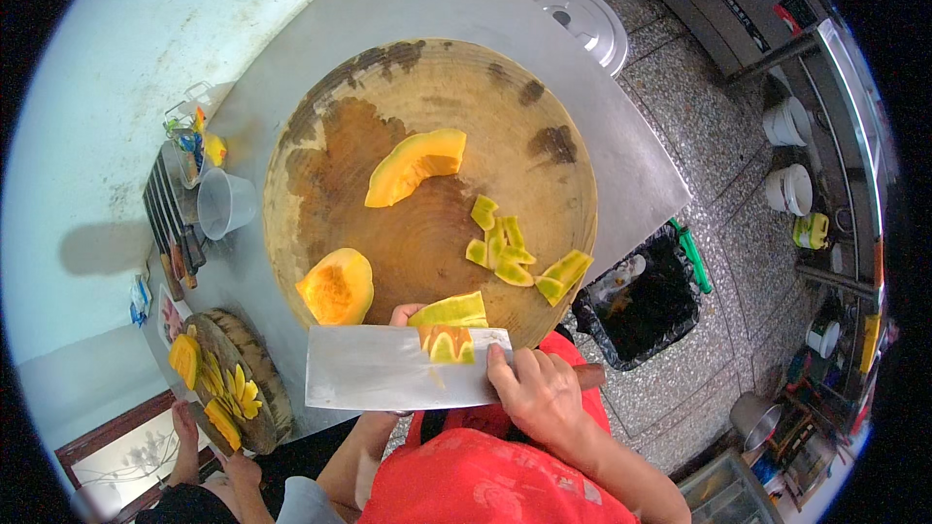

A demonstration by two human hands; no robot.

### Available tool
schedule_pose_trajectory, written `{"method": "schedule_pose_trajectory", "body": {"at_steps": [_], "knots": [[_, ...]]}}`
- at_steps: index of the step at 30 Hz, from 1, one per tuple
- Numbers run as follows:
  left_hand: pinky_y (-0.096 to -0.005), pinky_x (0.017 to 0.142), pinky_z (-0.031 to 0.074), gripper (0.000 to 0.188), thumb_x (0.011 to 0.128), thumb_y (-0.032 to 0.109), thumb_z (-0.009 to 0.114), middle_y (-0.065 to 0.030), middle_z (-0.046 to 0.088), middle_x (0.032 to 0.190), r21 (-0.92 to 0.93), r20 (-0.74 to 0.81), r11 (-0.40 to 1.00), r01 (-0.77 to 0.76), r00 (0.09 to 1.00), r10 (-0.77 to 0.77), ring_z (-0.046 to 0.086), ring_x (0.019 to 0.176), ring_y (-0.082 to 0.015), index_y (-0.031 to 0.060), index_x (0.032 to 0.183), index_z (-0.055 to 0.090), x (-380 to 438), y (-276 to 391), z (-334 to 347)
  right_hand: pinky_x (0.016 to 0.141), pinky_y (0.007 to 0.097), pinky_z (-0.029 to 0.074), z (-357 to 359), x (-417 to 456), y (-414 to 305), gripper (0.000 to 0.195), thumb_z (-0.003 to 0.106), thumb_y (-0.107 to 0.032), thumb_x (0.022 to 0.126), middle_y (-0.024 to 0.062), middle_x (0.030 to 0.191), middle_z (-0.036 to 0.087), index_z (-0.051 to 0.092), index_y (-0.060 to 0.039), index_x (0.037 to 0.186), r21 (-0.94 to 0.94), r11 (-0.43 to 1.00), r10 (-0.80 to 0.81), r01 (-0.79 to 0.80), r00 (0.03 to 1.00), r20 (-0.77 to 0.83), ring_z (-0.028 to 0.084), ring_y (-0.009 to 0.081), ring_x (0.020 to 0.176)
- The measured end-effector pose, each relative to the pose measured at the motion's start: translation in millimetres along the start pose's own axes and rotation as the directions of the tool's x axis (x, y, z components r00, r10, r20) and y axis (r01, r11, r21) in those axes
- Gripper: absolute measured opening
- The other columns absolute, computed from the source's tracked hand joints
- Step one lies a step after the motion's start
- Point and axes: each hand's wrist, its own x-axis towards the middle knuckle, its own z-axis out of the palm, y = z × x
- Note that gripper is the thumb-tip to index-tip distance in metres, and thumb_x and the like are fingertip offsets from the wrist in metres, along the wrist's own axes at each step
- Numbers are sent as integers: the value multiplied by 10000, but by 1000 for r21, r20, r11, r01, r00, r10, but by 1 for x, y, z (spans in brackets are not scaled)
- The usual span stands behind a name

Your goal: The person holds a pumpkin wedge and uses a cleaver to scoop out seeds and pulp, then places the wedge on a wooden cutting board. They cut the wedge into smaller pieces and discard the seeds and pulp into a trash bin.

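Observation:
My right hand (542,385) grips a broad cleaver (364,367) by its wooden handle, thumb against the blade. The blade lies across the near edge of a round wooden chopping block (444,240). Behind it, the fingertips of my left hand (405,314) hold the left end of a pumpkin piece (455,310) with its green rind side showing; the rest of that hand is hidden. A green and orange patch on the blade looks like a reflection. Farther out on the block are a curved pumpkin wedge (415,165), a rounded pumpkin chunk (338,287) and several rind peelings (502,247).
A co-worker's hands (244,469) are by a smaller chopping block (273,385) with cut pumpkin. Along the wall stand a knife rack (164,192) and a plastic tub (226,203). A black-lined bin (648,313) is on the right, below the metal table (619,152).

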Motion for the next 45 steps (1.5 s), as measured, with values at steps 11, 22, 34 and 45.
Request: {"method": "schedule_pose_trajectory", "body": {"at_steps": [11, 22, 34, 45], "knots": [[-262, 842, 516, 420, 906, 309, 638, -55, 574, 1097, -278, 51, 949, -151, 984, 171, 584, 991, -116, 61, 1183, 442, 8, -16, -2, 512, 359, 492, 10, 7, 2, 326, 598, -94, 752, 83, 729, 521, 573, 36, 1050, 63, 995, 80, -82, 996, 31, 597, 220, 607], [-389, 959, 462, 452, 874, 266, 694, -99, 598, 1200, 121, 36, 919, -375, 927, 373, 568, 1122, -230, 57, 1238, 526, 8, -75, -4, 552, 390, 518, 18, 13, -6, 348, 611, -53, 729, 117, 758, 555, 587, 27, 1066, 134, 971, 204, -200, 979, -20, 625, 273, 639], [-315, 815, 518, 612, 660, 215, 893, -123, 680, 980, 281, -30, 940, -193, 977, 209, 653, 905, -180, -9, 1087, 516, 0, 26, 11, 638, 429, 529, -4, 33, -1, 203, 616, -80, 876, 259, 885, 666, 639, 6, 1059, 554, 458, 624, -695, 696, 356, 675, 373, 763], [-290, 880, 479, 395, 908, 354, 617, -52, 549, 1090, -295, 33, 953, -67, 996, 80, 549, 1007, -127, 55, 1130, 486, 6, -11, -2, 526, 344, 489, -17, 7, -7, 438, 572, -107, 784, 52, 707, 489, 594, 0, 1208, -54, 991, 129, -122, 982, 140, 583, 206, 608]]}}
